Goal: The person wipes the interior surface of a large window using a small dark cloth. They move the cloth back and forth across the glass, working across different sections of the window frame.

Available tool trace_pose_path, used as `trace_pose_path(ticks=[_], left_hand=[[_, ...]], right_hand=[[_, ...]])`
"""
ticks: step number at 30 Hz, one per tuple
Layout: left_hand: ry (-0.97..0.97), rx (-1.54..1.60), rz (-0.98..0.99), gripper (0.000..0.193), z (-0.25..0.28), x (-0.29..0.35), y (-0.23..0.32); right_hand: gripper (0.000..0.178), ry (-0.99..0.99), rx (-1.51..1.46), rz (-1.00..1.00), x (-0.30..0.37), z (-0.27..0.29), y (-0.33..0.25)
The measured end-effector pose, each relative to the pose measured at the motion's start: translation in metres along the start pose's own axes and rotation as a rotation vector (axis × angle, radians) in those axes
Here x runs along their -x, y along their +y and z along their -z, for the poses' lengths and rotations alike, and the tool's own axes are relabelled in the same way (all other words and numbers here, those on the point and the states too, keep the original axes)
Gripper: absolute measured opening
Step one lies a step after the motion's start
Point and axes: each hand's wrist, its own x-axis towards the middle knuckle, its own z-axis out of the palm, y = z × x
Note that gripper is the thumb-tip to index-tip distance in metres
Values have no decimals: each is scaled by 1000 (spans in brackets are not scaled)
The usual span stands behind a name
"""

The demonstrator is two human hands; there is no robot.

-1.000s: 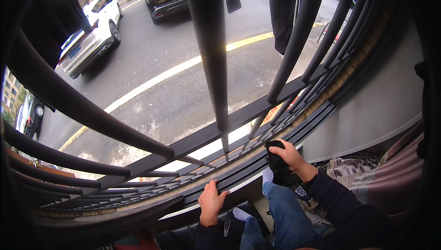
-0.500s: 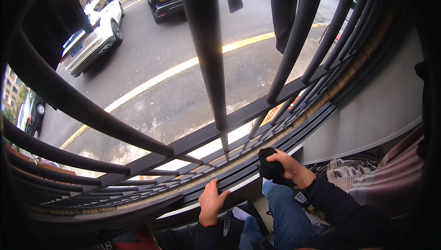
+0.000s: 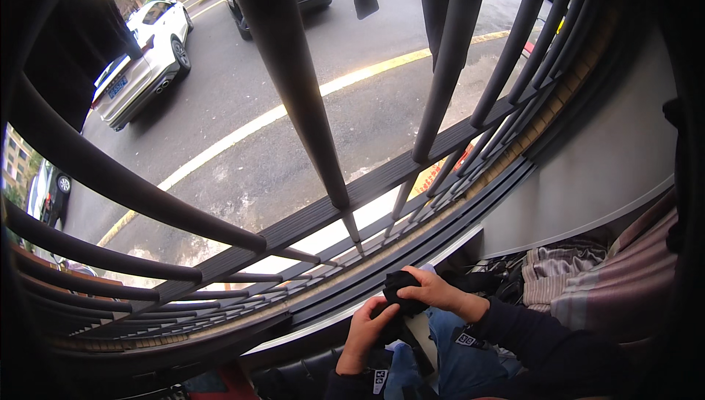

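A crumpled black cloth (image 3: pixel 400 296) is bunched up between my hands, just inside the window sill. My right hand (image 3: pixel 438 294) pinches its right side, thumb and fingers closed on the fabric. At its lower left, my left hand (image 3: pixel 365 328) has its thumb and fingers curled onto the same cloth. What kind of garment or cloth it is cannot be made out. Both hands are above my legs in blue jeans (image 3: pixel 457 337).
Dark window bars (image 3: pixel 305 106) rise close in front, above the sliding window track (image 3: pixel 440 249). Dark clothes (image 3: pixel 439 3) hang outside. A striped curtain (image 3: pixel 617 275) gathers at the right beside a pale panel (image 3: pixel 587 172). Beyond the bars, a white car (image 3: pixel 147 58) stands on the road.
My right hand has brought the black cloth left and slightly down. My left hand, earlier apart with its fingers free, has moved right and taken hold of it. The view has shifted slightly.
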Motion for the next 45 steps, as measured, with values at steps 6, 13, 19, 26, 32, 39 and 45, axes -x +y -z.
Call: trace_pose_path(ticks=[6, 13, 19, 26, 32, 39, 45], left_hand=[[166, -232, -75, 21, -14, 8, -11], [200, -130, -113, 23, -16, 6, -15], [149, 236, -48, 14, -13, 12, -8], [129, 283, -19, 13, -8, 19, 2], [129, 109, -122, 15, -1, 18, -9], [171, 8, -145, 19, 5, 17, -13], [196, -195, -192, 23, -2, 11, -16]], right_hand=[[43, 86, 279, 38, 7, -5, 12], [42, 133, 374, 100, 7, -12, 19], [38, -98, -427, -236, 7, -7, 16], [46, -162, -391, -312, 7, -5, 15], [46, -220, -448, -392, 8, -6, 23], [41, -191, -499, -366, 8, -15, 33], [39, -104, -526, -347, 18, -19, 30]])
